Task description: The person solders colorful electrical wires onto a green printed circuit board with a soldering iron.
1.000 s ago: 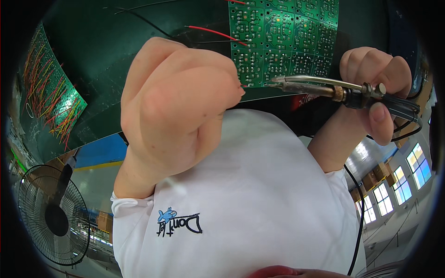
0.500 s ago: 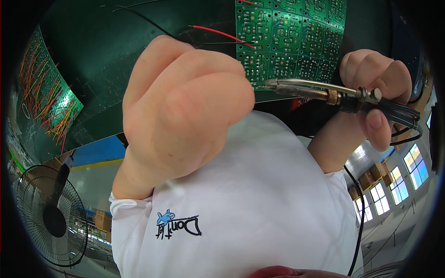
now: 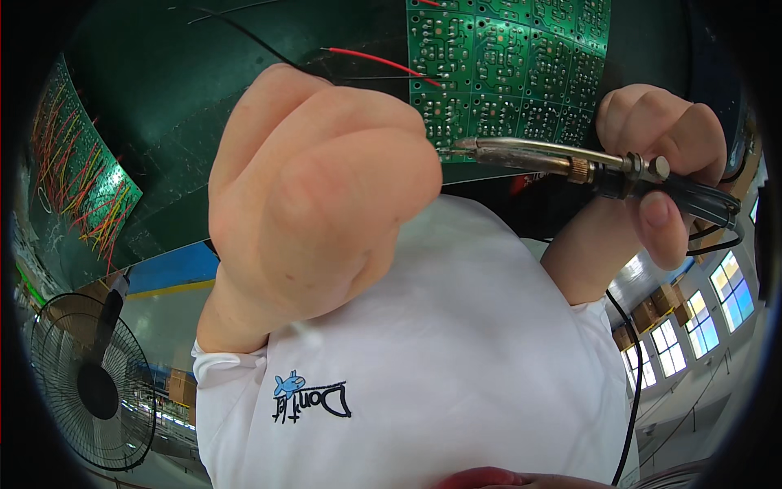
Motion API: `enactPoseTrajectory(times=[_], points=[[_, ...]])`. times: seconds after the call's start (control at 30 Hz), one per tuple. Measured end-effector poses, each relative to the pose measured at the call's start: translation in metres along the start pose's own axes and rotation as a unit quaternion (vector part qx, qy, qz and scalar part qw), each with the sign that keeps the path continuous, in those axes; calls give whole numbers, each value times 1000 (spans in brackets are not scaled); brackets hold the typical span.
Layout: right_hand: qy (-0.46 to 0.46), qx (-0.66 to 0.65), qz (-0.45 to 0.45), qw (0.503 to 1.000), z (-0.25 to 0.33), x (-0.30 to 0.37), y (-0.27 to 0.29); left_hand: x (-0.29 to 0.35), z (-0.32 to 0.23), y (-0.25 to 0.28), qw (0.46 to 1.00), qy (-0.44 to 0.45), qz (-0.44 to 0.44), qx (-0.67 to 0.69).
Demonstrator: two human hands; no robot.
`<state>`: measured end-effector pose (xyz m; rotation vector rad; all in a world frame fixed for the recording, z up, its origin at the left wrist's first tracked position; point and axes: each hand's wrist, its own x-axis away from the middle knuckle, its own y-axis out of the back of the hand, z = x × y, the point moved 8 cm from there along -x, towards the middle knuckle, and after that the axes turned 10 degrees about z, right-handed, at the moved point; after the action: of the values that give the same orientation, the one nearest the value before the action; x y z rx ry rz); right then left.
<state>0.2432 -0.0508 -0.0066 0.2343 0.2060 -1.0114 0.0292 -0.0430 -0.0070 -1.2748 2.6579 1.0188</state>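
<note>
My left hand [image 3: 318,187] is closed in front of the board's near left corner; its fingertips are hidden from view. A black wire [image 3: 236,34] runs into the far side of that fist. In my closed right hand [image 3: 664,134] is a soldering iron [image 3: 607,175] with a black handle and a thin metal tube along its top. Its tip points left, at the near left edge of a green circuit board panel [image 3: 497,77], close to my left fingertips. Whether the tip touches the board I cannot tell. A red wire [image 3: 371,59] reaches the panel's left side.
Another board panel [image 3: 90,155], covered with red and yellow wires, lies at the left of the dark green work surface [image 3: 155,106]. A black fan [image 3: 94,383] stands at lower left. The iron's black cable [image 3: 634,391] hangs at my right side.
The panel with its wires has shifted slightly left. My left hand and the iron's tip have moved a little the same way. Both hands keep their grip.
</note>
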Motion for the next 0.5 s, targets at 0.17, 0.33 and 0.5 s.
enactPoseTrajectory(times=[0.17, 0.33, 0.5], points=[[-7, 7, -1, 1000, 0, 1, 0, 0, 2, -2, 1000, 4, -3, 0], [-10, 11, -11, 1000, -1, 0, 2, -1, 2, -3, 1000, 8, 12, -13], [10, -45, 23, 999, -1, 4, 8, 1, 2, -3, 1000, 12, 4, -9]])
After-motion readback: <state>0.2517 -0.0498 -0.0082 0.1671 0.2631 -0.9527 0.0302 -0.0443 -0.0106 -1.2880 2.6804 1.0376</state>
